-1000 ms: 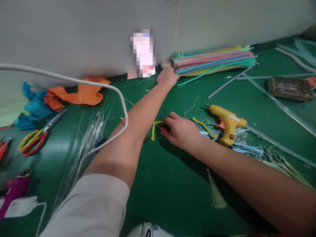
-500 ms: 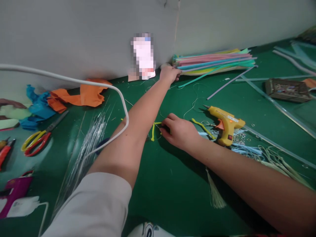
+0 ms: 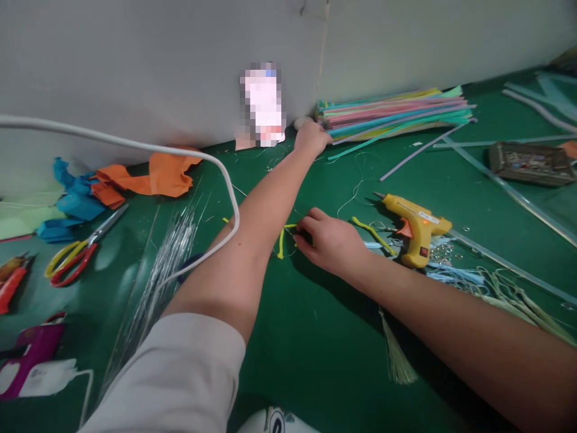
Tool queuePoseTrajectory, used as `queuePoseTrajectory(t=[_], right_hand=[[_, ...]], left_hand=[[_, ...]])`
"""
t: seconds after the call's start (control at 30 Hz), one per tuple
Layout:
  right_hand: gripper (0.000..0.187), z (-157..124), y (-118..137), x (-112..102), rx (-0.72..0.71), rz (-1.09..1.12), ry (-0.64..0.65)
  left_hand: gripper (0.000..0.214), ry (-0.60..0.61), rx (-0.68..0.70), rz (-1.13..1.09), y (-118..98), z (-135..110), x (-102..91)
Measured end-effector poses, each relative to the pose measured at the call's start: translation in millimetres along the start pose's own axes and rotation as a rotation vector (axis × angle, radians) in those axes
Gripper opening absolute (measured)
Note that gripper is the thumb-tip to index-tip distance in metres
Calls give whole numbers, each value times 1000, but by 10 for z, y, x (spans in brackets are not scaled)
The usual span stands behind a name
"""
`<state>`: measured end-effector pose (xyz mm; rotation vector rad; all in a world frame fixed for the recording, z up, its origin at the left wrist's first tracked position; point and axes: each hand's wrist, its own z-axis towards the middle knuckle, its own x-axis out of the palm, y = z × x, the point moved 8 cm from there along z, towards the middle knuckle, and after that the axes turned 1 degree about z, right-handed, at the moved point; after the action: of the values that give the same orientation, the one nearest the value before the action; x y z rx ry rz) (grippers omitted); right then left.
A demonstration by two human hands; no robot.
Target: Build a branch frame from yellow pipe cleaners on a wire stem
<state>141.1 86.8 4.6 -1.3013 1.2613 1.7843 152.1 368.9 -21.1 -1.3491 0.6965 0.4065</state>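
My left hand [image 3: 312,137] is stretched far forward to the wall, fingers closed at the near end of a stack of coloured pipe cleaners [image 3: 392,112]; what it pinches is hidden. My right hand [image 3: 330,240] rests on the green table [image 3: 315,337], fingers curled and pressing down a bent yellow pipe cleaner [image 3: 283,237]. A yellow glue gun [image 3: 415,227] lies just right of that hand, with another yellow pipe cleaner piece [image 3: 372,232] between them.
A white cable [image 3: 135,147] arcs over my left arm. Scissors [image 3: 79,255], orange paper [image 3: 153,174] and blue paper [image 3: 74,201] lie at left, with clear strips [image 3: 155,279]. A tassel [image 3: 396,355], pale cords [image 3: 505,288] and a small tray [image 3: 529,162] sit at right.
My left hand has stayed at the end of the pipe cleaner stack, shifting only slightly. The right hand has not moved; the view drifted a little.
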Motion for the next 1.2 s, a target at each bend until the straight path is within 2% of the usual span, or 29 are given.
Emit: queuePoseTrajectory(t=[0.13, 0.33, 0.5, 0.7, 0.8, 0.87, 0.97, 1.07, 1.2], right_hand=[[30, -7, 7, -13, 12, -15, 28], [27, -16, 52, -148, 34, 11, 36], [22, -39, 140, -335, 21, 131, -34], [21, -137, 348, -621, -171, 311, -155], [21, -163, 341, -770, -200, 333, -229], [22, -150, 269, -852, -165, 290, -267], [28, -60, 38, -951, -36, 143, -288], [39, 138, -321, -1049, 108, -8, -267], [68, 511, -863, -1229, 266, -264, -278]], left_hand=[[19, 17, 111, 97, -77, -43, 16], [6, -12, 274, 169, -153, -113, -4], [9, -37, 266, 172, -159, -158, 26], [6, -67, 203, 270, -148, -143, 71], [6, -60, 201, 285, -164, -134, 62], [7, -69, 212, 261, -187, -150, 25], [7, -74, 263, 195, -244, -218, -32], [4, -57, 312, 156, -290, -302, -52], [5, -32, 305, 107, -284, -367, -54]])
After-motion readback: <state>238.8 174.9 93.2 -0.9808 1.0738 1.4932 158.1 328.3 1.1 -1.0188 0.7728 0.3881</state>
